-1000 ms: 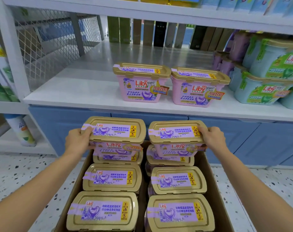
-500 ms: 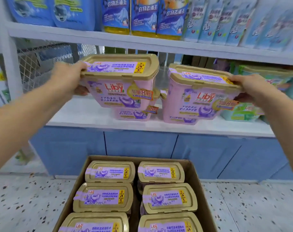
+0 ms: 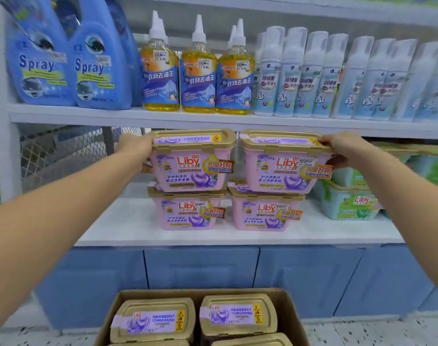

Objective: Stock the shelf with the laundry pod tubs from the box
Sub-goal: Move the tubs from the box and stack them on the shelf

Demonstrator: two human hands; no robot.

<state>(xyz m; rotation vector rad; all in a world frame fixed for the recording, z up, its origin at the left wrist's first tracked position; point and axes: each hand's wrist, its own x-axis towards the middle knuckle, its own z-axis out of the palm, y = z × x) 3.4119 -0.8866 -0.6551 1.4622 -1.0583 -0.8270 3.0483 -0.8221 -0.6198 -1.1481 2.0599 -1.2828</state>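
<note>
Two pink laundry pod tubs with gold lids stand side by side on the white shelf (image 3: 128, 228): the lower left tub (image 3: 188, 212) and the lower right tub (image 3: 265, 213). My left hand (image 3: 135, 149) grips the left end of a third pink tub (image 3: 191, 162), which rests on the lower left one. My right hand (image 3: 342, 149) grips the right end of a fourth tub (image 3: 282, 163), sitting atop the lower right one. Below, the cardboard box (image 3: 287, 313) on the floor holds more gold-lidded tubs (image 3: 153, 320).
Green-labelled tubs (image 3: 350, 203) are stacked on the same shelf at the right. The shelf board above (image 3: 213, 119) sits close over the upper tubs and carries blue spray jugs (image 3: 98, 61), yellow bottles (image 3: 198, 71) and white foam bottles (image 3: 312, 76). A wire mesh panel (image 3: 60, 156) closes the left side.
Both hands lifted one tub each out of the box, carried them up to the shelf and set them onto the two tubs standing there. My view tilted upward.
</note>
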